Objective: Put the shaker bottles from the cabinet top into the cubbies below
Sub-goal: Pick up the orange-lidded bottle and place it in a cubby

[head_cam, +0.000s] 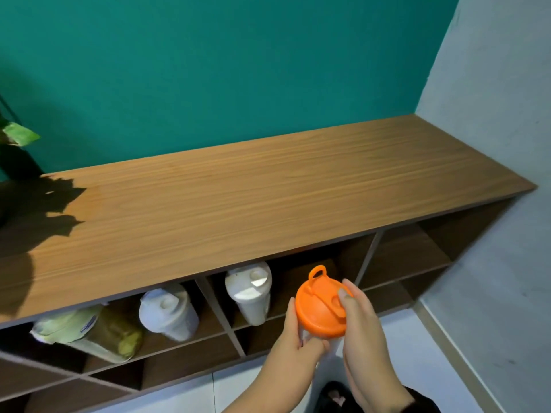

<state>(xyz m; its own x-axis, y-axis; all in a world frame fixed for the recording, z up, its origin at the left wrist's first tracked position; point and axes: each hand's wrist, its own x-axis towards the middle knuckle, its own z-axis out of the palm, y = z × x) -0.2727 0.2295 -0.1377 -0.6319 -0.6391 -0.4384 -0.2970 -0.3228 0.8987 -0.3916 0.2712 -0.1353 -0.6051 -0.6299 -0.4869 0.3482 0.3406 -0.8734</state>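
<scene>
A shaker bottle with an orange lid (pixel 320 307) is held upright in front of the cubbies, just below the cabinet top (pixel 238 198). My left hand (pixel 295 344) grips its clear body from the left, and my right hand (pixel 362 329) holds it from the right with a finger on the lid. A white shaker bottle (pixel 249 290) stands in the upper middle cubby, right behind the orange lid. Another white shaker bottle (pixel 167 311) stands in the cubby to its left. No bottle shows on the wooden top.
A crumpled pale-green bag (pixel 89 332) lies in the left cubby beside the white bottle. A potted plant (pixel 15 144) stands at the far left and casts a shadow on the top. A grey wall (pixel 492 144) closes the right side. The right cubbies (pixel 411 257) hold nothing visible.
</scene>
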